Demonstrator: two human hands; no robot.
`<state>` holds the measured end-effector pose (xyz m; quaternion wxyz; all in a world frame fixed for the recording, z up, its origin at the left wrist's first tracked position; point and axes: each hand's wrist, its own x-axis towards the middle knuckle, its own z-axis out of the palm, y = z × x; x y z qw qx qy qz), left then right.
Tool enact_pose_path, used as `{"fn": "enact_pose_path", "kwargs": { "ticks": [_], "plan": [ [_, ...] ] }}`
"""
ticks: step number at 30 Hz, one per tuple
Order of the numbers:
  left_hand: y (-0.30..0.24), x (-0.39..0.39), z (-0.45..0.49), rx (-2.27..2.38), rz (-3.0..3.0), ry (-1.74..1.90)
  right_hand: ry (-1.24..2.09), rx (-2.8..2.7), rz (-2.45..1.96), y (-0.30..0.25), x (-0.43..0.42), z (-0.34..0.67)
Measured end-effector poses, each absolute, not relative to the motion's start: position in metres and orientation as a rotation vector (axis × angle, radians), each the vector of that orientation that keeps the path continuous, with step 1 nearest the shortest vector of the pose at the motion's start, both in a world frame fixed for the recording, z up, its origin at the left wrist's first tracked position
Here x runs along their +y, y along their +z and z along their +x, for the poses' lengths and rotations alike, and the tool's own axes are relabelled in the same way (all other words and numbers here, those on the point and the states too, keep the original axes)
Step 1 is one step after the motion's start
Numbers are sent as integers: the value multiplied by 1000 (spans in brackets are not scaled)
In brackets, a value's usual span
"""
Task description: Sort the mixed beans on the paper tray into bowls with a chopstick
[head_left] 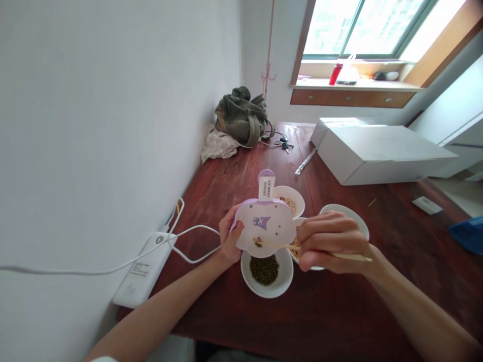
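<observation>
My left hand (pixel 228 240) grips the left edge of a pale purple, cloud-shaped plate (pixel 267 227) with a cartoon print and a paper tag, tilted over a white bowl of green beans (pixel 266 271). My right hand (pixel 332 242) pinches a pair of chopsticks (pixel 277 246) whose tips reach a few beans lying on the plate. Behind the plate stand a white bowl of light-coloured grains (pixel 291 199) and another white bowl (pixel 350 215), and a further bowl is partly hidden under my right hand.
A white power bank (pixel 145 269) with its white cable lies at the table's left edge by the wall. A green bag (pixel 243 118) and keys (pixel 284 144) sit at the far end. A large white box (pixel 381 153) fills the right side of the wooden table (pixel 339 311). Something blue (pixel 468 234) shows at right.
</observation>
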<state>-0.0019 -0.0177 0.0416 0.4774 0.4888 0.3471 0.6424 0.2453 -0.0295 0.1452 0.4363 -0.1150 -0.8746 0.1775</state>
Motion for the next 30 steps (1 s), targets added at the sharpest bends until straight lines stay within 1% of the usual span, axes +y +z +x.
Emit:
{"fn": "enact_pose_path", "kwargs": {
  "ticks": [13,21,25,30],
  "plan": [
    [41,-21,-9,800,1295,1524,601,-2108,-328,136,-22,246],
    [33,-19,-11,714,1360,1527,648,-2138,-330,148,-27,252],
    [35,-18,-11,710,1350,1565,623,-2062,-362,150,-31,256],
    [35,-18,-12,739,1389,1590,556,-2107,-358,153,-32,254]
  ]
}}
